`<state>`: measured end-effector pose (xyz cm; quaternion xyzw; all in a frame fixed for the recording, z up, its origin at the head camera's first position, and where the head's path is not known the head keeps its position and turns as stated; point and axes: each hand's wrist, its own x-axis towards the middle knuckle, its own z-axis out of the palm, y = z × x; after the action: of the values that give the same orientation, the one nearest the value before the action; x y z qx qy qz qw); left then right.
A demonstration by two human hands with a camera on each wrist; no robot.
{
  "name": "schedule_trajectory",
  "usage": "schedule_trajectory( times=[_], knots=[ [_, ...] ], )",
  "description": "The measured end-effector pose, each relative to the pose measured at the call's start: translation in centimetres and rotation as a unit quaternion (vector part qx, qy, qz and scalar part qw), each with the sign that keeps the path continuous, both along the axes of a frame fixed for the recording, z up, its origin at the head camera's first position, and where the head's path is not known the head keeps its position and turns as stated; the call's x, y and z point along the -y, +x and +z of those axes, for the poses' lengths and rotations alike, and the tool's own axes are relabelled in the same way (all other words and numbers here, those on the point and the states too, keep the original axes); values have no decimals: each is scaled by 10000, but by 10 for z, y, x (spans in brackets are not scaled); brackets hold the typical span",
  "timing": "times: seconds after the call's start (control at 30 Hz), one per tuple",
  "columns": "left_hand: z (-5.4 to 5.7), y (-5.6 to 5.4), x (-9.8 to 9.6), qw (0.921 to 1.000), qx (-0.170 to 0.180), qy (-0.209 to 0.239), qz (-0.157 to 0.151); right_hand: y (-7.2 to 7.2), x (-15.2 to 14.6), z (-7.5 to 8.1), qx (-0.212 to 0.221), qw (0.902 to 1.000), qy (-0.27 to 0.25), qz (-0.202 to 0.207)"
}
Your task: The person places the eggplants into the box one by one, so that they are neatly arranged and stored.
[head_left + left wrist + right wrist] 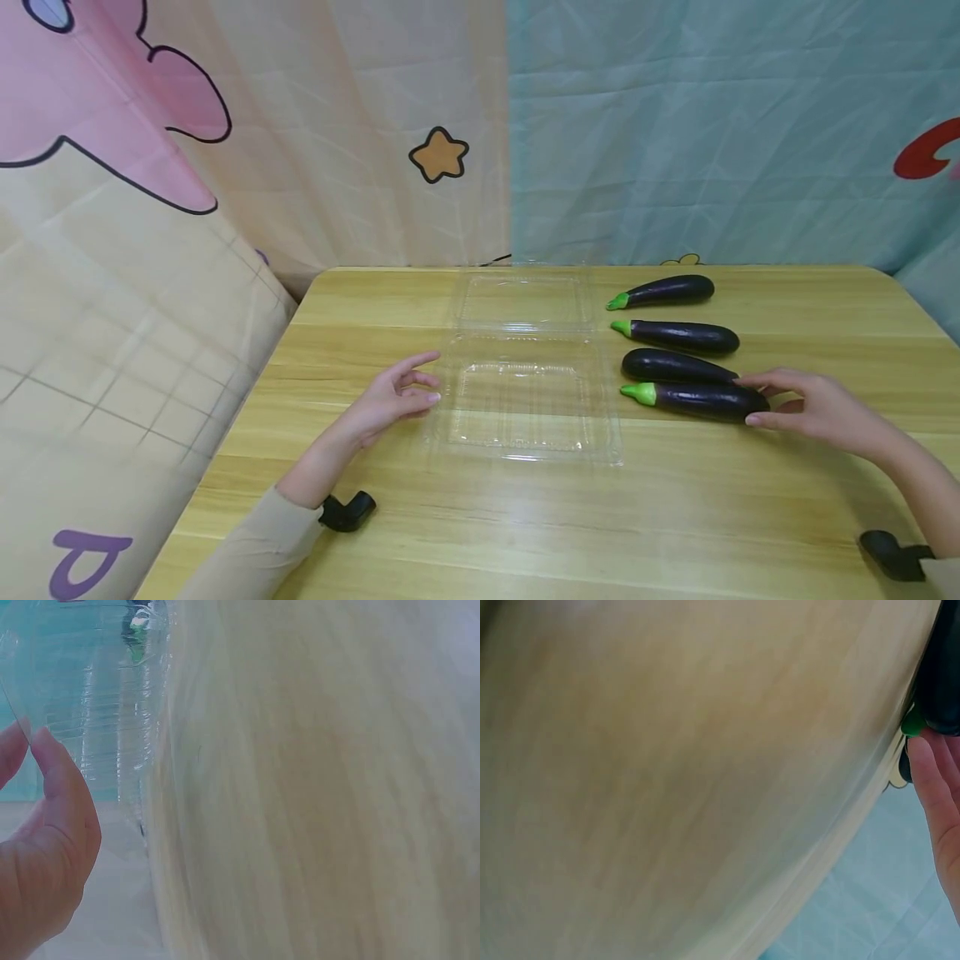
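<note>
In the head view my right hand (813, 408) is at the blunt end of the nearest eggplant (701, 400), thumb on its near side and fingers on its far side. Right behind it lies another eggplant (667, 367), its narrow end at my fingertips. In the right wrist view fingers (934, 776) meet a dark eggplant (939, 671) beside a green stem (913, 721). A clear plastic clamshell container (517, 454) lies opened flat, lid toward the back. My left hand (386, 404) is at its left edge, index finger and thumb apart, fingertips right at the plastic.
Two more eggplants, one in the middle (690, 337) and one farthest back (675, 289), lie in the same row with stems leftward. A wooden table (480, 533) carries everything. Printed curtains (337, 125) hang behind and left of it.
</note>
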<state>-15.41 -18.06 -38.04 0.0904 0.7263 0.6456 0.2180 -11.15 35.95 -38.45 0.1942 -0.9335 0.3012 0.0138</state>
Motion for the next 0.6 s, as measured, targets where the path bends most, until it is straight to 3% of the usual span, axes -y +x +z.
schedule_trajectory(
  times=[0.6],
  knots=[
    [1,-2,0,9999,55,70,-123,-2,-1,-5,-75,9996,-232,168]
  ],
)
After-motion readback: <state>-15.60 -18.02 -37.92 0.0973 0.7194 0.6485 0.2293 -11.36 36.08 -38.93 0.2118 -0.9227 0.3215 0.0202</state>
